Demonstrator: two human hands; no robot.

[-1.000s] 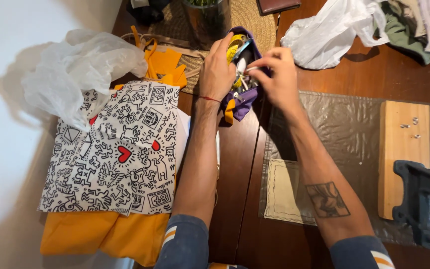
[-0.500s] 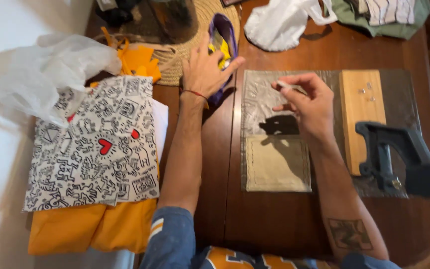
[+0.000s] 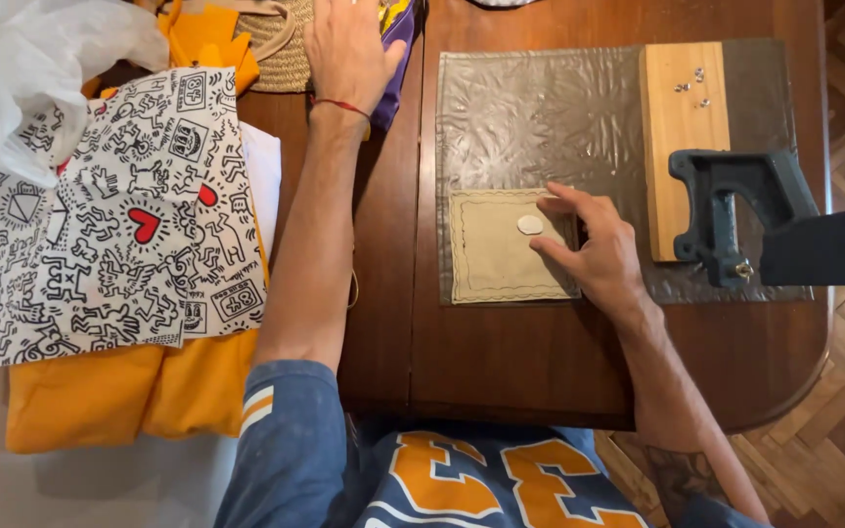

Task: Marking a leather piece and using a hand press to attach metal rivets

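Observation:
My right hand (image 3: 594,244) rests on the right edge of a small beige fabric patch (image 3: 496,249) with stitched borders. A small white disc (image 3: 530,225) lies on the patch just beside my fingertips, apart from them. The patch sits on a clear plastic sheet (image 3: 540,117) over the wooden table (image 3: 501,352). My left hand (image 3: 349,49) reaches to the far side and lies flat on a purple and yellow fabric bundle (image 3: 398,39) next to a woven straw bag (image 3: 281,44).
A wooden board (image 3: 682,127) with small metal rivets (image 3: 691,86) lies right of the patch. A black cast-iron press (image 3: 765,220) stands at the right edge. Black-and-white printed cloth (image 3: 119,215) covers orange fabric (image 3: 119,391) at left, under a white plastic bag (image 3: 41,68).
My right hand came down from the purple bundle to the beige patch, and the white disc now lies on the patch. My left hand stayed on the bundle.

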